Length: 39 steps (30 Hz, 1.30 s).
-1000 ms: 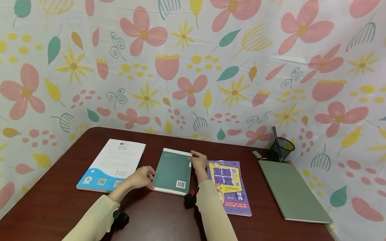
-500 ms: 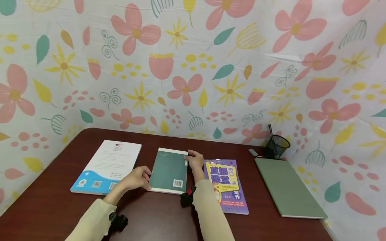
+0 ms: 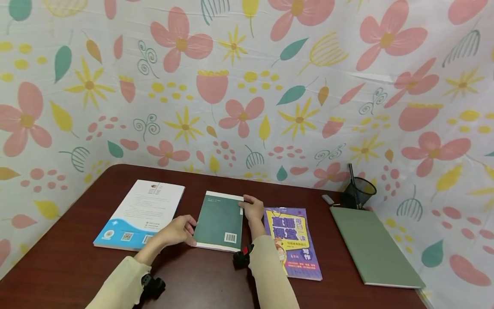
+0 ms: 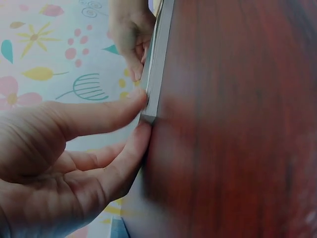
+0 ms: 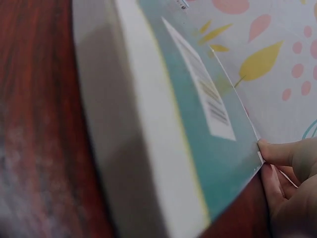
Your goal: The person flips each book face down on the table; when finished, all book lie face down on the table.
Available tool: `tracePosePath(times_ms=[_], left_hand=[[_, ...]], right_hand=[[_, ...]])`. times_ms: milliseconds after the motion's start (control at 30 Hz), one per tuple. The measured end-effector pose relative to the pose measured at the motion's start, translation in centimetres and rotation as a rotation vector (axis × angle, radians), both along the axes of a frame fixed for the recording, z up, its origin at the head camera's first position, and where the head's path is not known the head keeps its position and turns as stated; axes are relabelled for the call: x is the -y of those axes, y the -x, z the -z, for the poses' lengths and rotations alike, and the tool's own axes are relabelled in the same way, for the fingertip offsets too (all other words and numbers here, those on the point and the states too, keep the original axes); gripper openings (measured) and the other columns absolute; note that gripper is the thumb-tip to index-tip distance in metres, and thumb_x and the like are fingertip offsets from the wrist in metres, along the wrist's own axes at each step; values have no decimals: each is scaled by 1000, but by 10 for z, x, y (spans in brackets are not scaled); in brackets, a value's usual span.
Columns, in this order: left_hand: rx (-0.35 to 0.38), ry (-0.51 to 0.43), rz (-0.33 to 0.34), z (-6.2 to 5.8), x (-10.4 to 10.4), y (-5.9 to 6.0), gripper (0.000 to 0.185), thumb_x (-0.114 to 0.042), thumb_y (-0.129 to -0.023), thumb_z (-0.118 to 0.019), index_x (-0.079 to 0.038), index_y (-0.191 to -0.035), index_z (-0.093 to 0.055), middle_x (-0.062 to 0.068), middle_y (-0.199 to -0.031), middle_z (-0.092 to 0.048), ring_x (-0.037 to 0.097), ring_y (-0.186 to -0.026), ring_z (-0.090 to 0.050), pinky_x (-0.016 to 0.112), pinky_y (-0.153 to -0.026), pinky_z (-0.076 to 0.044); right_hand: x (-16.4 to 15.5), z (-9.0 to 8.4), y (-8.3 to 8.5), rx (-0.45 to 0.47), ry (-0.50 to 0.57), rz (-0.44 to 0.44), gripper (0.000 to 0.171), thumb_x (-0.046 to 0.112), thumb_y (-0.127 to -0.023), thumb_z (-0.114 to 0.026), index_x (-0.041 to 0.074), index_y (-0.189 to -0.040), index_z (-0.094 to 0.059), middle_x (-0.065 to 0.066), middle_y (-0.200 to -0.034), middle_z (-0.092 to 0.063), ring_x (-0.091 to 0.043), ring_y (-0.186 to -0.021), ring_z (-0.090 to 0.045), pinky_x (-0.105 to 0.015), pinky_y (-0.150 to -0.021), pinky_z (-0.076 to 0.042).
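A green book (image 3: 220, 221) with white strips at both ends and a barcode lies back cover up in the middle of the table. My left hand (image 3: 178, 230) pinches its near left corner; in the left wrist view the thumb (image 4: 106, 115) is on the cover side and the fingers meet the spine's end. At the right edge, toward the far corner, my right hand (image 3: 253, 209) holds the book between thumb and fingers. The right wrist view shows that thumb (image 5: 277, 152) over the edge of the cover, fingers below it.
Left of it lies a white and blue book (image 3: 144, 210), partly behind my left hand. A purple book (image 3: 295, 244) lies right, overlapped by my right sleeve. Further right are a grey-green notebook (image 3: 376, 246), a black mesh pen holder (image 3: 359, 193) and a small grey object (image 3: 328, 199).
The head view shifts slightly and back. Both hands keep their hold on the green book, which stays in about the same place.
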<state>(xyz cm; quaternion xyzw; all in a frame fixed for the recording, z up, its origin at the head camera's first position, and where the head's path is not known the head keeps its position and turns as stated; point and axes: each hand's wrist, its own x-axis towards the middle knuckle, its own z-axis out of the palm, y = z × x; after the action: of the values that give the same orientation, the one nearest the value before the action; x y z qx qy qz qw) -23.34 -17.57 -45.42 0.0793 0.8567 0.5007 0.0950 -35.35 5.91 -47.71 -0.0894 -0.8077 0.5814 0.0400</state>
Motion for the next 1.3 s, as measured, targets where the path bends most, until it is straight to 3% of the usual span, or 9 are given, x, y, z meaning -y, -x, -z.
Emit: tracePosePath(times_ms=[233,400,633,900,1100,1300], left_hand=[[-38,42,74,-19,-7,-3,53,-8,-76,-80,14,-118,-58,20,-99,-65,22,-88,-62,35,-74,-54],[-78,-73,150,-34,-18,-3,54,-13,-83,-75,13,-126,-53,30,-116,-59,27,-97,-64,38,-83,-55],[-37,-179,280,-34,-51,1,52,-16,-86,-73,11,-127,-54,31,-119,-59,28,-101,-67,35,-84,-56],[-35,-196,333,-25,-104,10,46,-12,-84,-75,9,-121,-58,29,-113,-62,23,-93,-68,30,-80,-56],[-52,-176,354,-20,-162,22,42,-7,-78,-79,9,-112,-62,26,-105,-64,13,-83,-64,23,-72,-55],[-96,-54,335,-13,-202,11,32,-6,-67,-87,6,-87,-65,14,-79,-64,7,-65,-50,17,-56,-41]], right_hand=[[-15,-4,-2,20,100,-1,33,1,-89,-65,2,-123,-66,-20,-121,-65,-36,-115,-60,-43,-93,-54],[-29,-14,-1,37,228,-6,34,-3,-92,-59,-1,-126,-62,-21,-118,-62,-36,-113,-61,-41,-94,-55],[-56,-32,-3,35,224,-45,35,-2,-93,-59,-4,-127,-60,-21,-124,-62,-36,-118,-60,-44,-100,-52],[-118,-40,-5,45,70,-50,38,3,-94,-60,-1,-131,-58,-24,-133,-58,-36,-123,-56,-44,-104,-49],[-169,-40,-6,22,-70,-28,40,6,-95,-59,2,-135,-56,-22,-137,-55,-38,-126,-53,-47,-106,-45],[-193,-27,-12,62,-170,-60,40,7,-93,-60,4,-133,-58,-22,-140,-54,-36,-122,-55,-42,-94,-47]])
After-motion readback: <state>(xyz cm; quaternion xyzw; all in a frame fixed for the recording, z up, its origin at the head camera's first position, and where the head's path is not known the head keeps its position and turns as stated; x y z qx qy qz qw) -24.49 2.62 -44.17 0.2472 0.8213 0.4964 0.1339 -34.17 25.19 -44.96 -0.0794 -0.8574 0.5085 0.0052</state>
